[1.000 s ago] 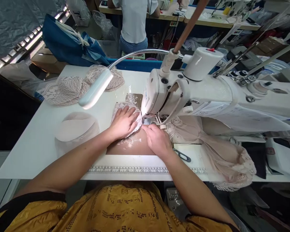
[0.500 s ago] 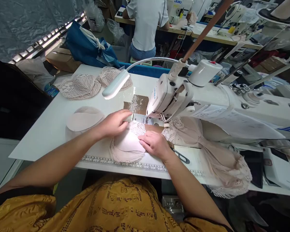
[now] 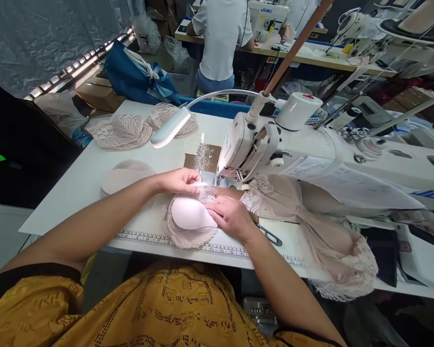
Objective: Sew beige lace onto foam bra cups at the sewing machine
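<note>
A pale pink padded cup (image 3: pixel 191 217) edged with lace (image 3: pixel 190 237) lies on the white sewing table (image 3: pixel 75 188), just in front of the needle of the white sewing machine (image 3: pixel 260 144). My left hand (image 3: pixel 177 180) pinches the cup's upper edge with curled fingers. My right hand (image 3: pixel 231 215) is closed on the cup's right edge, pressing it to the table. A chain of sewn lace pieces (image 3: pixel 311 221) trails right from the needle under the machine arm.
A stack of plain cups (image 3: pixel 125 177) sits left of my hands, lace cups (image 3: pixel 130 129) at the far left corner. A gooseneck lamp (image 3: pixel 169 127) hangs over the table. Thread snips (image 3: pixel 269 234) lie by my right wrist. A person (image 3: pixel 220 38) sits at another table behind.
The cup has come back from under the needle toward me and been turned so its plain inner side faces up. Both hands moved from flat pressing to gripping its edges.
</note>
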The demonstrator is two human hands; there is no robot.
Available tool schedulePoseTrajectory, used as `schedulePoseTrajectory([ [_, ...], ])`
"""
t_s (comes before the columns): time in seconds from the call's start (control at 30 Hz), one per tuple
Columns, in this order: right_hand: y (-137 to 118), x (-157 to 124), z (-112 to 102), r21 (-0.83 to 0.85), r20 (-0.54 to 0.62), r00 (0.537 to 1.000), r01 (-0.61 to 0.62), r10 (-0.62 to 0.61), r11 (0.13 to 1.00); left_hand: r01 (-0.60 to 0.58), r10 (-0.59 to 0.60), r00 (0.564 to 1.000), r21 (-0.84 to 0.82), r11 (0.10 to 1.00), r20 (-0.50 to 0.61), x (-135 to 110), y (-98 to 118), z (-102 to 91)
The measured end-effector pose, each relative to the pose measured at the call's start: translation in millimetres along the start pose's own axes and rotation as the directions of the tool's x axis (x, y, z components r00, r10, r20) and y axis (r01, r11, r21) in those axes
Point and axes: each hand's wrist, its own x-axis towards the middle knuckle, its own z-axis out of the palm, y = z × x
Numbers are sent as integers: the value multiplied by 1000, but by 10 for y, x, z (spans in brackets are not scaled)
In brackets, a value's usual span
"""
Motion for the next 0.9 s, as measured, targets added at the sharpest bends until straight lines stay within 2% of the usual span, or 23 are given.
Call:
schedulePoseTrajectory([
  [0.1, -7, 1, -7, 29, 7, 1000, -13, 13, 999, 109, -102, 983, -39, 993, 152, -33, -3, -96],
  [0.17, -13, 1, -13, 50, 9, 1000, -23, 22, 999, 111, -104, 978, -30, 993, 178, -65, -1, -134],
  [0.3, -17, 5, -17, 51, 24, 999, -45, 43, 998, 48, -35, 995, -141, 989, 95, -115, -14, -103],
  [0.43, -13, 7, -12, 80, 31, 998, -55, 53, 995, 36, -32, 999, -235, 971, 21, -142, -44, -105],
  [0.5, -14, 6, -12, 92, 32, 998, -58, 55, 994, 41, -47, 999, -210, 977, -25, -174, -44, -178],
  [0.57, -20, 5, -16, 96, 27, 998, -64, 62, 993, 26, -44, 985, -110, 994, -166, -238, -16, -264],
  [0.6, -24, 4, -19, 98, 24, 998, -68, 66, 993, 8, -17, 959, -31, 999, -284, -285, 11, -292],
  [0.63, -29, 5, -22, 101, 22, 997, -72, 70, 992, -7, 33, 909, 63, 998, -416, -341, 47, -300],
  [0.67, -34, 6, -26, 103, 20, 997, -73, 71, 992, -10, 96, 841, 161, 987, -533, -402, 89, -281],
  [0.73, -45, 12, -32, 101, 20, 998, -68, 67, 993, 23, 219, 728, 343, 939, -650, -518, 171, -155],
  [0.77, -49, 15, -36, 98, 21, 998, -65, 63, 993, 50, 254, 726, 417, 908, -640, -560, 201, -53],
  [0.83, -57, 20, -47, 95, 27, 998, -57, 55, 994, 78, 275, 819, 572, 816, -504, -586, 213, 197],
  [0.9, -60, 17, -62, 93, 28, 998, -55, 53, 994, 93, 239, 916, 749, 656, -323, -528, 154, 453],
])
